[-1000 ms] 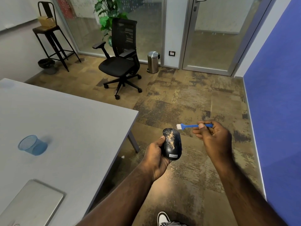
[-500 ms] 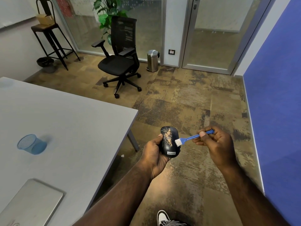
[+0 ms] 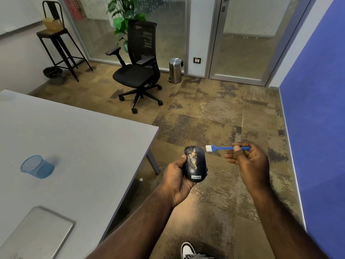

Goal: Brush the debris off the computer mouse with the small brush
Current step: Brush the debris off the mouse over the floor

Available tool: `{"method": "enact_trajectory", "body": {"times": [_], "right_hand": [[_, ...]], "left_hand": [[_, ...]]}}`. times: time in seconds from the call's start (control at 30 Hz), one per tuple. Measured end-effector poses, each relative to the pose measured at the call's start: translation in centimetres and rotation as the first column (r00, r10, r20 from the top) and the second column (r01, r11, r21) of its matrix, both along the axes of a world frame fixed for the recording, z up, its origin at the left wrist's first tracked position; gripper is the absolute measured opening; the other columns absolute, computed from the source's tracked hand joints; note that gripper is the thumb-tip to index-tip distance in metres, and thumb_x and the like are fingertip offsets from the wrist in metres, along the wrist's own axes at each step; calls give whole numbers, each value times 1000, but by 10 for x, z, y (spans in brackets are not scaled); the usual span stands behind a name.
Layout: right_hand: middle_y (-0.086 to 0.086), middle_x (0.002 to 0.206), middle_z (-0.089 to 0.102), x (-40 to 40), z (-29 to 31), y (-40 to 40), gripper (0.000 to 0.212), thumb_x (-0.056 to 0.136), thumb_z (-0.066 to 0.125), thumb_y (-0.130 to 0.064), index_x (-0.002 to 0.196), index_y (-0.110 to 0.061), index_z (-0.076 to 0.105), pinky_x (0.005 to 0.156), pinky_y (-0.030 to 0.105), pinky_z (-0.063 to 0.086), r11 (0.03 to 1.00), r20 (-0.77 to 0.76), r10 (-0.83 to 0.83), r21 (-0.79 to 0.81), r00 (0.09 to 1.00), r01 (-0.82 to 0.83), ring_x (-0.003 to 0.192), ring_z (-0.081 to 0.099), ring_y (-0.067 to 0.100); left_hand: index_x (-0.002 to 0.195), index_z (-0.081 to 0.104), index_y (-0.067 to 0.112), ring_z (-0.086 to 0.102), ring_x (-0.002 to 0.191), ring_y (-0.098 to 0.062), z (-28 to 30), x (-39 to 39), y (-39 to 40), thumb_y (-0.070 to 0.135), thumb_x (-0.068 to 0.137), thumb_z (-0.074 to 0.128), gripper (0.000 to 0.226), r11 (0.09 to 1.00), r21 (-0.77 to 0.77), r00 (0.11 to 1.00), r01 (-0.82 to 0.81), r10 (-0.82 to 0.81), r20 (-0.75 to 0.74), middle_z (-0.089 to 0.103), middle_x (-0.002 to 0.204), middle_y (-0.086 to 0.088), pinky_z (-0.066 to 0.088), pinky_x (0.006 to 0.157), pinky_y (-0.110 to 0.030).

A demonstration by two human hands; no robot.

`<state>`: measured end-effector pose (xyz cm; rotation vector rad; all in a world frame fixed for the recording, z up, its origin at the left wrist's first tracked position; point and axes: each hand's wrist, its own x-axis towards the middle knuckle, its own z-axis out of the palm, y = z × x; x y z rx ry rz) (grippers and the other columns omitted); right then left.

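My left hand (image 3: 176,179) grips a black computer mouse (image 3: 196,166) from below, over the floor just right of the table corner. A streak of tan debris runs down the left half of the mouse's top. My right hand (image 3: 248,161) pinches the blue handle of a small brush (image 3: 223,148) between thumb and fingers. The brush lies level, its white bristles pointing left, just off the mouse's upper right edge and not touching it.
A grey table (image 3: 74,146) fills the left, with a blue mesh cup (image 3: 36,166) and a closed silver laptop (image 3: 37,234) on it. Behind stand a black office chair (image 3: 140,70), a steel bin (image 3: 175,70) and a tall stool (image 3: 57,45). A blue wall (image 3: 317,109) borders the right.
Half a second ago the bristles lay on the mouse's right side; since then the brush has lifted up and right, clear of the mouse. Less debris lies on the mouse than a second ago.
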<state>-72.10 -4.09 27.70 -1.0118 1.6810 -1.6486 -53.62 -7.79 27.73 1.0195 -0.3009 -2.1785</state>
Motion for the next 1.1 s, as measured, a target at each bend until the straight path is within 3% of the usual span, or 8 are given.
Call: {"method": "enact_trajectory", "body": {"times": [0.1,0.23,0.33,0.4,0.53,0.7,0.87,1.1], "right_hand": [[6,70,74,1,-2,2,22,97,56,-2,87,-20,65,62,28,60,997,-30,78,-7,996,-78,68,75,20],[-3,65,73,-1,-3,-3,24,97,57,-7,85,-26,64,62,28,61,998,-104,-33,44,994,38,68,75,15],[0,71,75,-2,1,-4,23,97,57,-5,86,-23,65,60,25,60,1000,-63,18,-18,998,-19,68,75,17],[2,67,74,1,2,-3,24,96,58,-5,84,-25,65,61,27,61,999,-113,46,-5,993,-47,67,75,16],[0,70,73,0,9,-7,24,97,59,-7,83,-27,64,63,28,61,999,-121,-35,24,992,38,67,75,14],[7,74,75,-1,24,8,15,90,60,-17,82,-26,69,60,30,61,975,-88,199,-85,976,-207,66,75,22],[1,77,75,11,18,22,9,87,59,-31,87,-28,68,63,32,60,927,-228,352,-49,908,-372,69,74,16],[-17,80,74,11,8,18,15,90,58,-23,86,-36,64,62,19,58,980,-390,158,-53,907,-194,70,72,0]], "left_hand": [[123,56,-4,61,89,-37,0,0,-1,27,103,30,45,1000,-10,1000,-2,2,19,62,113,-27,47,91,-47],[119,57,-4,61,91,-38,-1,0,-1,26,103,31,43,1000,1,999,-1,0,38,63,109,-27,46,93,-48],[122,56,-4,61,91,-38,0,-2,0,26,103,31,44,1000,-5,999,7,-7,49,63,110,-27,46,94,-48],[122,56,-4,61,91,-37,0,-3,0,26,103,30,44,1000,-9,998,11,-10,57,63,109,-26,46,93,-48],[130,51,-5,61,90,-37,0,-5,1,26,103,31,45,1000,2,999,10,-11,46,60,115,-28,47,92,-48],[121,58,-2,62,88,-36,1,-6,0,28,104,30,45,1000,4,999,10,-11,50,64,109,-26,48,91,-47],[130,51,-3,61,94,-35,6,-9,0,30,103,31,47,1000,25,999,13,-14,40,56,129,-26,48,86,-47],[118,57,-5,62,82,-33,5,-16,2,32,103,31,47,999,30,999,21,-23,41,68,93,-24,49,84,-45]]}}
